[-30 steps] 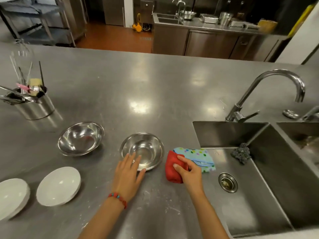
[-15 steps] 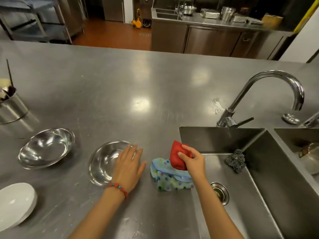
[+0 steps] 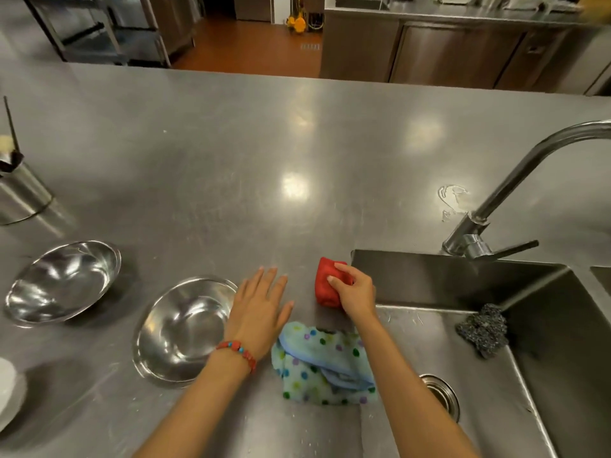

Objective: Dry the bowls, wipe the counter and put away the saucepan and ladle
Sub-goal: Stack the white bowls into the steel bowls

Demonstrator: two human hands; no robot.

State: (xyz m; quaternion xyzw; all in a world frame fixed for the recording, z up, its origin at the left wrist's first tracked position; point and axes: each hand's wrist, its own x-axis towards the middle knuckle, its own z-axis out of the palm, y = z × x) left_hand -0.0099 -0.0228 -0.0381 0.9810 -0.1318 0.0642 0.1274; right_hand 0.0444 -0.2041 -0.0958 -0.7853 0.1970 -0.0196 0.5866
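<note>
Hands: L [image 3: 259, 312] flat by bowl [image 3: 185, 328]; R [image 3: 355, 294] grips red cloth [image 3: 325, 280] nr sink edge [image 3: 360, 256].

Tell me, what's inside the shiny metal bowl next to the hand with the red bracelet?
The round steel bowl shows only shiny reflections inside. The left hand lies open, covering its right rim, so that edge stays hidden.

Layout of my counter [image 3: 297, 153], head view.
Two bowls, far one [image 3: 62, 280] at left and near one [image 3: 185, 328] at centre; cloth [image 3: 327, 282] right of them; towel [image 3: 317, 365] lower centre; sink [image 3: 496, 325] at right holding a scourer [image 3: 482, 328].
</note>
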